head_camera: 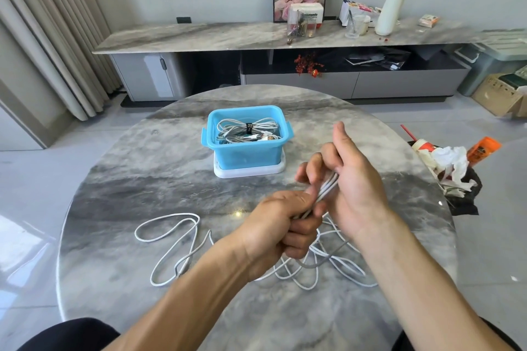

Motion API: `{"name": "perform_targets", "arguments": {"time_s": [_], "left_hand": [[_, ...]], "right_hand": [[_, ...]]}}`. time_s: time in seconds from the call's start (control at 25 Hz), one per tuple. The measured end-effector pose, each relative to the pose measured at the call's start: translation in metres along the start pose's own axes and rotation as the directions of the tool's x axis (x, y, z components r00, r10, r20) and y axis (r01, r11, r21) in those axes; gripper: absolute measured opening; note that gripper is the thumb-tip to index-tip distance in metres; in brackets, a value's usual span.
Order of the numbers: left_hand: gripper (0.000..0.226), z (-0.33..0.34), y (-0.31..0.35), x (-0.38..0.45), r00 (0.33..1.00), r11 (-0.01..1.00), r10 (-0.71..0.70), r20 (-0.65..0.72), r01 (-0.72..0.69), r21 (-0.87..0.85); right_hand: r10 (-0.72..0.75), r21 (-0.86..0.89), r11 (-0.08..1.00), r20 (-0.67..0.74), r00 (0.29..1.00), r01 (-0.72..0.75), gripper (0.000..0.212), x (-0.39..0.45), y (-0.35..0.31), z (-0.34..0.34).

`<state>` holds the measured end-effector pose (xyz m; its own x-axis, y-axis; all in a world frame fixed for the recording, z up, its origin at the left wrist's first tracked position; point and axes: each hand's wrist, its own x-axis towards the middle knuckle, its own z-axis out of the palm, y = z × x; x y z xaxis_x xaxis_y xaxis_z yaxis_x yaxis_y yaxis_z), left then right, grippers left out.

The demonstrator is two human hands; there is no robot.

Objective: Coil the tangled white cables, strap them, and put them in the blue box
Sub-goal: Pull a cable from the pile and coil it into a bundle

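I see the blue box (247, 148) at the far middle of the round marble table (119, 279), standing on a white lid (251, 171). Inside it lies a bundle of cables (248, 131) already bound with a black strap (249, 128), with plug ends showing at its near right.

Near me, the white cable (171, 248) sprawls in loose loops across the table, from the near left to under my forearms on the right. A few strands are gathered into a short bunch between my hands, its long axis slanting from near left up to far right. My left hand (285, 225) is closed in a fist round the lower end of that bunch. My right hand (342, 177) has its fingers curled over the upper end, thumb sticking up; the fingertips are blurred.

Nothing lies between my hands and the box. Off the right edge of the table I see crumpled tissue and a paper cup (425, 147) on a dark bag. Across the room runs a long marble sideboard (199, 37) with a white roll (389, 11) and clutter on it.
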<state>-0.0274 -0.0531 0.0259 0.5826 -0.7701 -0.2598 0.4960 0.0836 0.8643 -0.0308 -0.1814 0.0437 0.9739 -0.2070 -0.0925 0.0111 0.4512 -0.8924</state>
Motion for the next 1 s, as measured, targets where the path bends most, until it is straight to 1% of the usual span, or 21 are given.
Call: {"name": "perform_targets", "arguments": {"time_s": [0.08, 0.12, 0.16, 0.2, 0.24, 0.28, 0.32, 0.36, 0.4, 0.44, 0.48, 0.52, 0.56, 0.6, 0.68, 0.72, 0.76, 0.8, 0.88, 0.92, 1.0], "left_hand": [[0.034, -0.001, 0.004, 0.001, 0.985, 0.988, 0.152, -0.079, -0.151, 0.013], [0.034, -0.003, 0.008, 0.000, 0.963, 0.972, 0.230, -0.138, -0.233, -0.004], [0.036, -0.008, 0.016, -0.002, 0.938, 0.955, 0.280, -0.206, -0.295, -0.043], [0.037, -0.015, 0.025, -0.004, 0.915, 0.937, 0.305, -0.263, -0.338, -0.091], [0.037, -0.022, 0.034, -0.007, 0.896, 0.916, 0.323, -0.305, -0.377, -0.136], [0.037, -0.029, 0.042, -0.010, 0.875, 0.894, 0.343, -0.342, -0.416, -0.169], [0.036, -0.037, 0.049, -0.013, 0.847, 0.872, 0.362, -0.388, -0.456, -0.181], [0.036, -0.045, 0.054, -0.016, 0.811, 0.858, 0.379, -0.446, -0.488, -0.159], [0.035, -0.053, 0.059, -0.018, 0.764, 0.857, 0.402, -0.504, -0.508, -0.085], [0.035, -0.060, 0.061, -0.020, 0.706, 0.860, 0.448, -0.548, -0.509, 0.047], [0.036, -0.064, 0.063, -0.021, 0.655, 0.848, 0.515, -0.552, -0.482, 0.220], [0.036, -0.066, 0.062, -0.022, 0.622, 0.807, 0.590, -0.514, -0.427, 0.409], [0.036, -0.064, 0.060, -0.021, 0.615, 0.726, 0.658, -0.434, -0.366, 0.583], [0.035, -0.061, 0.055, -0.019, 0.631, 0.616, 0.701, -0.332, -0.302, 0.728], [0.033, -0.054, 0.037, -0.010, 0.712, 0.359, 0.692, -0.118, -0.198, 0.912], [0.033, -0.050, 0.028, -0.005, 0.756, 0.264, 0.654, -0.024, -0.198, 0.944], [0.034, -0.045, 0.021, -0.001, 0.791, 0.237, 0.610, 0.036, -0.226, 0.945], [0.036, -0.040, 0.017, 0.002, 0.817, 0.286, 0.574, 0.061, -0.270, 0.920], [0.037, -0.031, 0.012, 0.004, 0.863, 0.495, 0.503, 0.041, -0.327, 0.805], [0.036, -0.027, 0.010, 0.004, 0.866, 0.524, 0.498, 0.028, -0.327, 0.787], [0.035, -0.021, 0.004, 0.004, 0.824, 0.473, 0.567, -0.009, -0.316, 0.823]], "right_hand": [[-0.019, 0.052, 0.999, 0.214, 0.977, 0.008, 0.050, 0.002, -0.003, -0.002], [0.015, 0.010, 1.000, 0.341, 0.940, -0.020, 0.048, 0.002, -0.004, -0.005], [0.087, -0.116, 0.992, 0.444, 0.892, -0.038, 0.047, 0.000, -0.003, -0.006], [0.193, -0.314, 0.949, 0.498, 0.845, -0.032, 0.043, -0.002, 0.000, -0.008], [0.322, -0.555, 0.832, 0.484, 0.813, 0.001, 0.036, -0.004, 0.003, -0.009], [0.436, -0.777, 0.627, 0.420, 0.796, 0.066, 0.030, -0.005, 0.007, -0.012], [0.485, -0.908, 0.395, 0.333, 0.809, 0.138, 0.028, -0.004, 0.009, -0.017], [0.457, -0.960, 0.214, 0.262, 0.850, 0.181, 0.035, 0.000, 0.008, -0.023], [0.380, -0.970, 0.160, 0.234, 0.895, 0.186, 0.042, 0.002, 0.003, -0.029], [0.289, -0.947, 0.276, 0.242, 0.926, 0.161, 0.046, 0.003, -0.005, -0.036], [0.193, -0.853, 0.507, 0.253, 0.948, 0.124, 0.045, 0.005, -0.015, -0.041], [0.103, -0.661, 0.743, 0.267, 0.958, 0.104, 0.040, 0.004, -0.024, -0.045], [0.021, -0.435, 0.895, 0.266, 0.964, 0.101, 0.035, 0.003, -0.032, -0.047], [-0.039, -0.273, 0.956, 0.247, 0.968, 0.108, 0.031, 0.001, -0.038, -0.047], [-0.075, -0.104, 0.990, 0.208, 0.975, 0.099, 0.027, -0.002, -0.040, -0.042], [-0.065, -0.052, 0.996, 0.186, 0.980, 0.075, 0.028, -0.003, -0.039, -0.039], [-0.061, 0.004, 0.998, 0.167, 0.984, 0.061, 0.030, -0.004, -0.039, -0.036], [-0.062, 0.070, 0.996, 0.140, 0.988, 0.052, 0.032, -0.004, -0.039, -0.035], [-0.061, 0.218, 0.975, 0.074, 0.995, 0.044, 0.035, -0.002, -0.039, -0.032], [-0.061, 0.290, 0.956, 0.051, 0.997, 0.043, 0.035, -0.001, -0.037, -0.029], [-0.051, 0.429, 0.902, 0.026, 0.998, 0.035, 0.031, 0.001, -0.028, -0.021]]}}
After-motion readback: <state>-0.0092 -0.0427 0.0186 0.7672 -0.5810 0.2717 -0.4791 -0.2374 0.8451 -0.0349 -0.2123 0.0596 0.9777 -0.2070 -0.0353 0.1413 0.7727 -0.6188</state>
